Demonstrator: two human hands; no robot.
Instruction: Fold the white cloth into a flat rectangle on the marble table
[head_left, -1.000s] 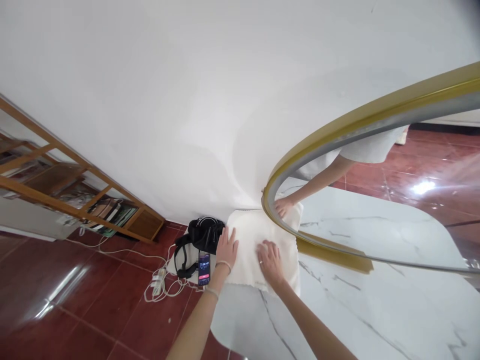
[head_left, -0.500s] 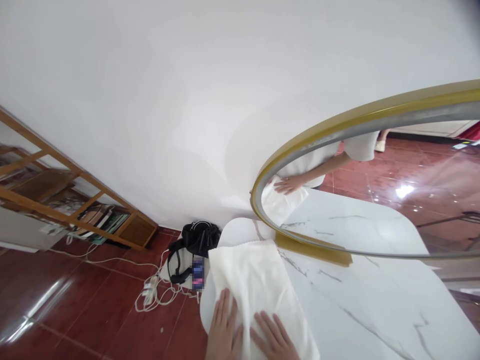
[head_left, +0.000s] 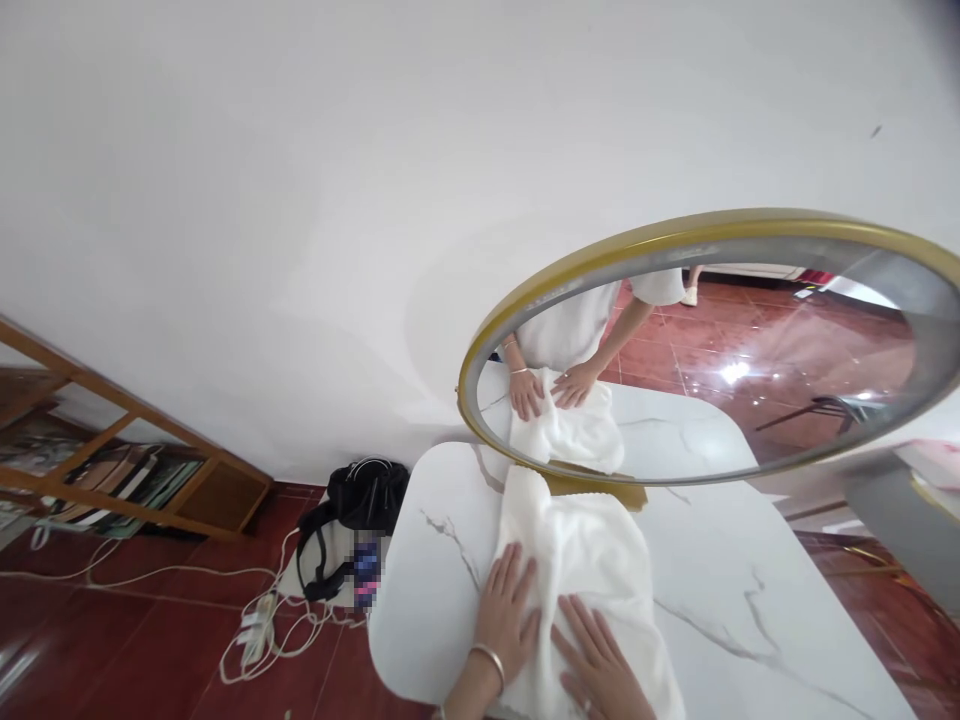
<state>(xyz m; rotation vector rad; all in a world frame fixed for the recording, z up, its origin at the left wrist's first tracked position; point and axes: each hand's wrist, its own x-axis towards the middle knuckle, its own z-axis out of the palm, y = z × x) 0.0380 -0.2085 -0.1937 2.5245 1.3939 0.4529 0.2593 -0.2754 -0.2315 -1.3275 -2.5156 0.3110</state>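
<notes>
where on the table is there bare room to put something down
Left, between the cloth and the table's rounded end; right, between the cloth and the table's right edge, in front of the mirror. The middle is crowded: left hand and right hand lie on the cloth.

Pretty bright indoor shot, light's soft and even on the white wall [head_left: 225, 200], just a faint curved shadow left of the gold-framed mirror [head_left: 847, 350]. There's a hot white glare spot on the floor reflected in it, plus a paler streak on the red floor tiles [head_left: 202, 640], bottom left. White cloth [head_left: 600, 545] looks nearly washed out. Wide-angle stretch toward the edges, dark top-right corner, pixelated block by the black bag [head_left: 371, 495].
</notes>
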